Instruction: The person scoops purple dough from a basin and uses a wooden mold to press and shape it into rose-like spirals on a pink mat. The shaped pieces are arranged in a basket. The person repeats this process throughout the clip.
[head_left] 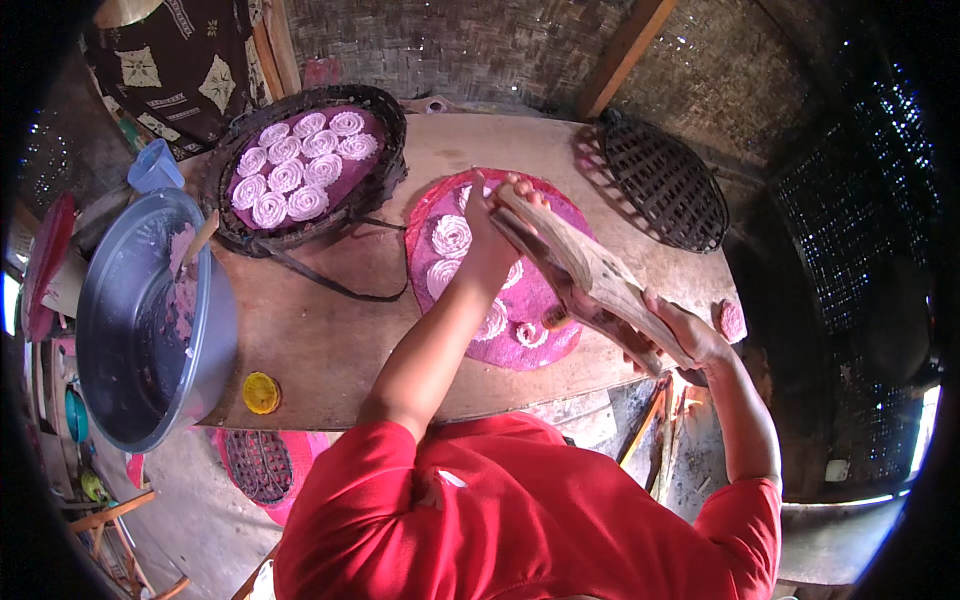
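Observation:
Both my hands grip a long two-armed wooden press (590, 262) that slants across a round pink mat. My left hand (490, 228) closes round its far end, and my right hand (695, 335) is wrapped round the near right end. The two wooden arms lie close together. On the pink mat (550, 290) sit several pale pink coiled swirls of dough (452, 236), partly hidden by my left forearm and the press. A smaller ring-like swirl (530, 334) lies near the mat's front edge, just below a brownish part of the press.
At the far left, a dark woven tray (392, 150) holds several finished-looking swirls. A large grey-blue basin (100, 330) with pink dough and a wooden stirrer stands left, by a blue cup (155, 166). A black lattice rack (660, 180) lies far right; a yellow lid (261, 393) is near the front edge.

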